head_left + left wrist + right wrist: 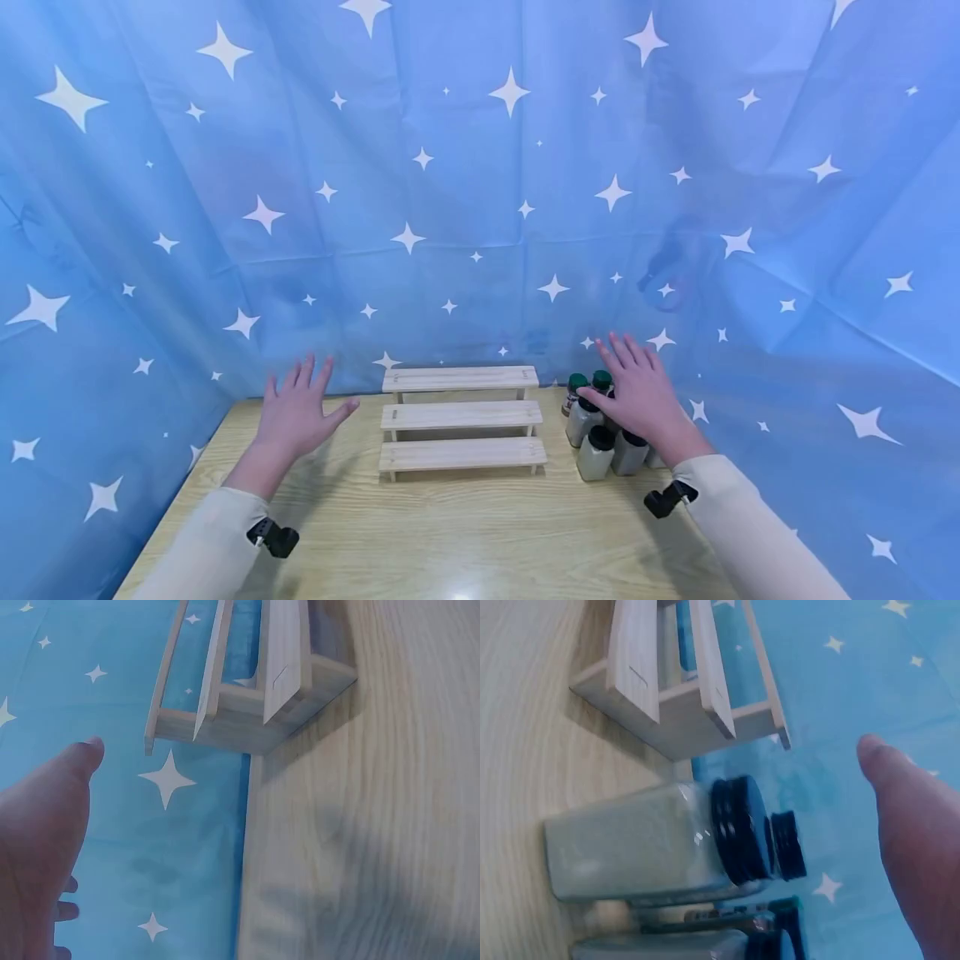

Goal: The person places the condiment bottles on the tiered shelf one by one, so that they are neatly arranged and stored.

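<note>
My left hand (296, 419) hovers over the left part of the table, fingers spread, holding nothing; its thumb points toward the shelf. A three-tier wooden step shelf (462, 455) stands at the middle back. Above the group of jars on the right, my right hand (640, 395) is spread with nothing in its grasp and partly hides them. Several clear jars with black lids stand there, among them a front jar (595, 460) with pale contents. Behind them are two green-lidded bottles, one of them a green-capped bottle (576, 385). In the right wrist view a black-lidded jar (630, 844) stands near the shelf's end.
The light wood table (450, 533) reaches back to a blue curtain (465, 208) with white stars, which also hangs along both sides. Black wrist cameras sit on both sleeves, one on the left sleeve (202, 542).
</note>
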### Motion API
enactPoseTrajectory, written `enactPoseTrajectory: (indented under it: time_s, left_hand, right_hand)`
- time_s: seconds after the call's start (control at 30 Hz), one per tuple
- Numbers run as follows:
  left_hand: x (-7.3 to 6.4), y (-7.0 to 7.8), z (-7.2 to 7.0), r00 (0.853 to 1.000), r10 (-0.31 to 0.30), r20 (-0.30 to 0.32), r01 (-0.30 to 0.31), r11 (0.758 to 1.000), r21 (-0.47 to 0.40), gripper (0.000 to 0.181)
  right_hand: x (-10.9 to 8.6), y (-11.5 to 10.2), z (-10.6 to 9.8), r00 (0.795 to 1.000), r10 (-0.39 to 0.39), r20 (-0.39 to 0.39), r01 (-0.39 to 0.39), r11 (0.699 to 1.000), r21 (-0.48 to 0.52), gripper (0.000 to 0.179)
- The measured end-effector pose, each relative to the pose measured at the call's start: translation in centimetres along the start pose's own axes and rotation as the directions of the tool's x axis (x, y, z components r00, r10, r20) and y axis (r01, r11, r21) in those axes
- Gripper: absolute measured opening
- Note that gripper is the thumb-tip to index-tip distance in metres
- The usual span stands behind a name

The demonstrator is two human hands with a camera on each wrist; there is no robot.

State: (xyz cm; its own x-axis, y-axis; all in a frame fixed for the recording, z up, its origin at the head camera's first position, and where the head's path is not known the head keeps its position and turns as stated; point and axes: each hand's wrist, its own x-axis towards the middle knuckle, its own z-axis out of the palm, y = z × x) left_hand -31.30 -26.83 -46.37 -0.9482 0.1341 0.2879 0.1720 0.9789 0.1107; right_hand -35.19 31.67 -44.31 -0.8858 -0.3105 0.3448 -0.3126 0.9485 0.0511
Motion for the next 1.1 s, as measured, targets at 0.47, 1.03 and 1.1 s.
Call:
enactPoseTrajectory:
  time_s: [0.47, 1.03, 1.1]
  left_hand:
    - [-2.9, 1.1, 3.5, 0.997, 0.062, -0.053, -0.071, 0.981, -0.18, 0.089]
    - [-4.0, 2.5, 8.1, 0.991, 0.019, 0.131, 0.072, 0.756, -0.651, 0.083]
    - [-4.0, 2.5, 8.3, 0.987, 0.026, 0.156, 0.088, 0.726, -0.682, 0.081]
  right_hand:
    - [-2.5, -2.2, 0.3, 0.994, -0.014, -0.106, 0.034, 0.98, 0.195, 0.085]
    - [-6.6, -3.1, -0.3, 0.995, 0.103, -0.003, -0.096, 0.937, 0.337, 0.071]
    - [-6.9, -3.1, -0.4, 0.994, 0.11, 0.005, -0.104, 0.932, 0.348, 0.069]
